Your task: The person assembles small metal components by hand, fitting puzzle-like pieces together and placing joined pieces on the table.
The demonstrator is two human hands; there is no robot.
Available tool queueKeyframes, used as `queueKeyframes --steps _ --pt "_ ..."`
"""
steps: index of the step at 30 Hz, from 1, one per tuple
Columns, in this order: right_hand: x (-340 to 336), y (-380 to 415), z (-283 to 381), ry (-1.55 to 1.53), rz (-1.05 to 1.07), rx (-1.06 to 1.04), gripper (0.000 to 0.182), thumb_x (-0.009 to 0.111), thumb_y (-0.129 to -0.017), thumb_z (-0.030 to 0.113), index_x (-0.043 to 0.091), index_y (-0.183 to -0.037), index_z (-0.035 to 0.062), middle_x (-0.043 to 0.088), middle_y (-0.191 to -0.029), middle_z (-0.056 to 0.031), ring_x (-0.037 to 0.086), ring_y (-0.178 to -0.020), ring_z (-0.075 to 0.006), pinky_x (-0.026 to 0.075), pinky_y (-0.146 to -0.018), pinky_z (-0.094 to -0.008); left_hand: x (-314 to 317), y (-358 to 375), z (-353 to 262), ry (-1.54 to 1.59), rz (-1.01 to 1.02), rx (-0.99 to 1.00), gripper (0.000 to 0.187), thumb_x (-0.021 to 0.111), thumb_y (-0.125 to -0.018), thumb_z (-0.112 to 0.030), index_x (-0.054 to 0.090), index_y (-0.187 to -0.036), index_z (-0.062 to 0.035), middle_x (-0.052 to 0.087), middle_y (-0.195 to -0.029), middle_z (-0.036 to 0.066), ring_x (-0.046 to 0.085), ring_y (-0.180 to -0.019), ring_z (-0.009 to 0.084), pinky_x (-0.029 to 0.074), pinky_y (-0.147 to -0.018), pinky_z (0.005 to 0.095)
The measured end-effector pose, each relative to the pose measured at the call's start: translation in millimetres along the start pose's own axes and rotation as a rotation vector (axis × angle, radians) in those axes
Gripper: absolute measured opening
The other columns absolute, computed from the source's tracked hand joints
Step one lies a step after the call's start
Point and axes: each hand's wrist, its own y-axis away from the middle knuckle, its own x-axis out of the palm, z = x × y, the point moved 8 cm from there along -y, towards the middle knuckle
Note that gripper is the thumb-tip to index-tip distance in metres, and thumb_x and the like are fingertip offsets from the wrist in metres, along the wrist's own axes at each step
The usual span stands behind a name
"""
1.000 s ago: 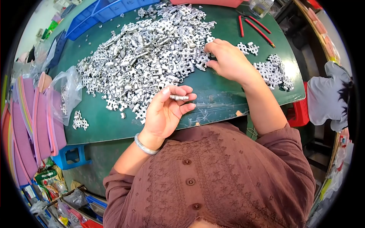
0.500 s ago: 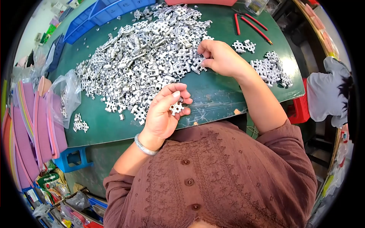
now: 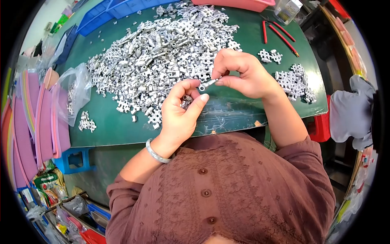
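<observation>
My left hand [image 3: 180, 110] is curled in front of the pile, closed around a small silver metal part [image 3: 186, 101] in its palm. Pinched between the thumb and fingertips of my right hand [image 3: 243, 75] is another small silver piece [image 3: 209, 84], which has a round hole at its left end. The two hands are close together, and this piece lies between their fingertips. Behind and left of them spreads a large heap of silver metal parts [image 3: 150, 57] on the green table [image 3: 231, 110].
Flat gear-like parts [image 3: 288, 83] and a smaller group [image 3: 270, 56] lie at the right. Red-handled pliers [image 3: 280, 36], a pink tray [image 3: 239, 4], a clear container [image 3: 287, 11] and blue bins [image 3: 93, 18] stand behind. A plastic bag [image 3: 77, 91] hangs at the left edge.
My right hand has moved away from the heap toward my left hand with a small piece pinched in it. My left fingers have curled further, and the view has shifted slightly.
</observation>
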Motion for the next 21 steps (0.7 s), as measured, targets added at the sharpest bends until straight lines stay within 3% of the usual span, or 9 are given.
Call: queueKeyframes --steps 3,12,16,21 --pt "2.1 0.0 5.7 0.011 -0.004 -0.033 0.015 0.062 -0.062 -0.005 0.059 -0.075 0.0032 0.054 -0.074 -0.0038 0.052 -0.072 -0.0170 0.042 -0.062 -0.0278 -2.1 -0.7 -7.9 -0.097 -0.032 0.125 0.020 0.062 -0.076 -0.004 0.054 -0.094 -0.0005 0.048 -0.075 -0.002 0.043 -0.068 0.0046 0.036 -0.060 0.0176" --pt "1.2 0.1 6.6 -0.031 -0.026 -0.048 0.017 0.062 -0.063 -0.006 0.061 -0.076 0.0034 0.054 -0.074 -0.0041 0.052 -0.071 -0.0159 0.042 -0.062 -0.0260 -1.6 2.9 -26.5 -0.295 -0.058 0.341 0.020 0.063 -0.072 0.001 0.054 -0.089 0.0007 0.051 -0.078 0.003 0.047 -0.067 0.0096 0.039 -0.061 0.0207" --pt "2.7 -0.7 5.6 -0.059 0.007 -0.076 0.017 0.062 -0.064 -0.006 0.061 -0.079 0.0025 0.055 -0.076 -0.0053 0.053 -0.073 -0.0164 0.043 -0.063 -0.0261 -1.0 3.3 -30.5 -0.316 -0.061 0.335 0.017 0.063 -0.073 0.000 0.055 -0.088 0.0008 0.051 -0.077 0.003 0.047 -0.067 0.0095 0.039 -0.060 0.0206" --pt "5.9 3.6 -7.3 -0.256 -0.010 0.111 0.013 0.058 -0.073 -0.003 0.060 -0.086 -0.0004 0.058 -0.079 -0.0040 0.055 -0.073 -0.0110 0.045 -0.065 -0.0236 0.1 1.6 -13.0 -0.278 0.004 0.211 0.014 0.062 -0.075 -0.006 0.055 -0.085 0.0010 0.051 -0.073 0.003 0.046 -0.066 0.0085 0.037 -0.058 0.0204"
